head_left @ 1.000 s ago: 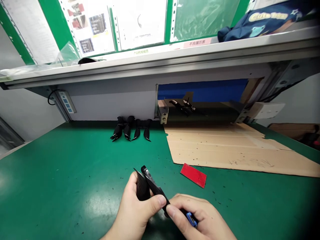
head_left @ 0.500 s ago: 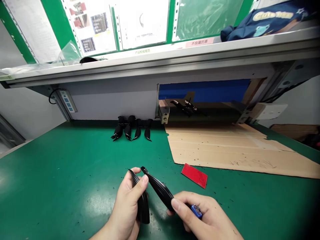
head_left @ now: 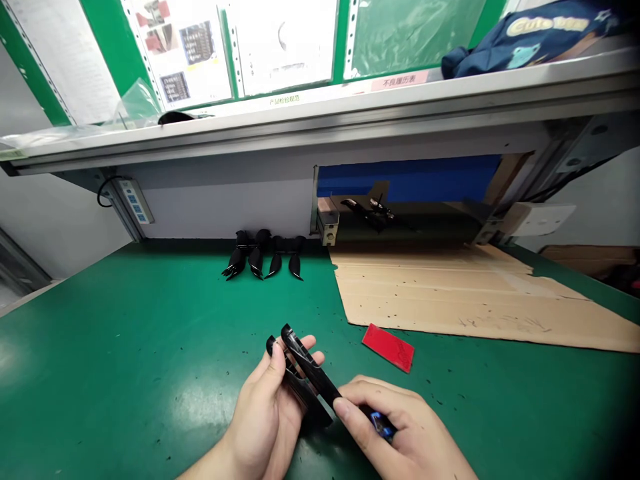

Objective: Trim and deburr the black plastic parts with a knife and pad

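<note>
In the lower middle, my left hand [head_left: 267,417] is closed around a glossy black curved plastic part [head_left: 313,405], with the thumb along its upper end. My right hand [head_left: 395,423] pinches a second, long black plastic part [head_left: 323,381] between thumb and fingers. Its far end slants up to the left, close beside the first part and over the left fingers. A small blue object [head_left: 383,425], its kind unclear, shows within the curled right fingers. Both hands are above the green table [head_left: 165,353].
A red rectangular block [head_left: 389,347] lies right of the hands. Behind it is flat cardboard [head_left: 450,297]. Several black curved parts [head_left: 245,253] stand at the table's back. More black parts [head_left: 370,213] sit in the wall opening. A shelf [head_left: 320,117] overhangs the rear.
My left hand has turned more palm-up, tilting its black part to the right. The right hand's part has shifted slightly left and now lies close alongside it, its inner side showing.
</note>
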